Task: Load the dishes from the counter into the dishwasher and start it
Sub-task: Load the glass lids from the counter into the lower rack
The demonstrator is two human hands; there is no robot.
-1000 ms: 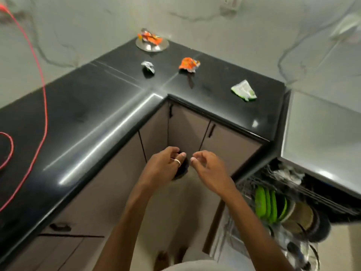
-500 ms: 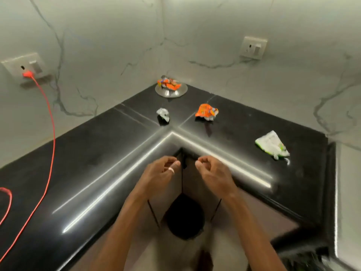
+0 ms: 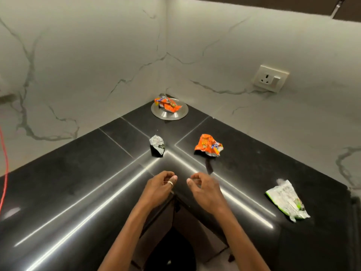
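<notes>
Just above the inner corner of the counter (image 3: 78, 173), the left hand (image 3: 160, 187) and right hand (image 3: 205, 189) hover side by side, near each other but apart. Both have their fingers loosely curled toward the palm with the thumbs forward, and neither holds anything that can be seen. The left hand wears a ring on one finger. Both bare forearms rise from the bottom edge. Beneath them are the cabinet doors (image 3: 195, 227) under the counter and a dark round shape lower down that is too dim to identify. Beyond the hands, on the glossy black counter, a foil scrap (image 3: 156, 142) stands beside the seam where the two slabs meet. A crumpled orange packet (image 3: 208, 145) lies to its right, well apart from it. Farther back, in the corner against the wall (image 3: 97, 55), sits the steel plate (image 3: 175, 116), flat on the counter, with an orange wrapper (image 3: 168, 104) lying on it. Off to the right of the hands, near the counter's front edge, lies a flattened white wrapper (image 3: 287, 200) with green edges. A socket (image 3: 270, 78) is fixed to the veined marble wall at right, and a red cable (image 3: 4, 163) runs down the far left edge.
</notes>
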